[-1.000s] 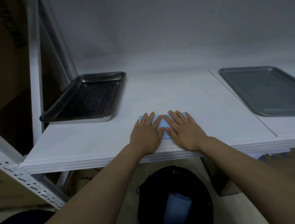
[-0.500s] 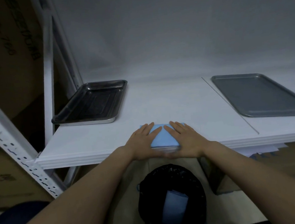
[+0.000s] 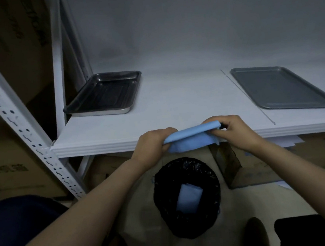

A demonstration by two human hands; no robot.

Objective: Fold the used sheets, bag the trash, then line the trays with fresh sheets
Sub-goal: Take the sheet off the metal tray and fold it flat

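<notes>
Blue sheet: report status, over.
Both gripping: left hand, right hand on folded blue sheet, at shelf edge. Below it, bin, second sheet inside. Nothing between.

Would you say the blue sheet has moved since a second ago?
Yes: the sheet left the shelf top, pulled past its front edge toward the person.

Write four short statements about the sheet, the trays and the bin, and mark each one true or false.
1. The left hand and right hand both grip the folded blue sheet. True.
2. That sheet lies flat on the shelf. False: it is held up, at the shelf's front edge.
3. The bin holds another blue sheet. True.
4. The dark tray and grey tray are lined. False: both are bare.
</notes>
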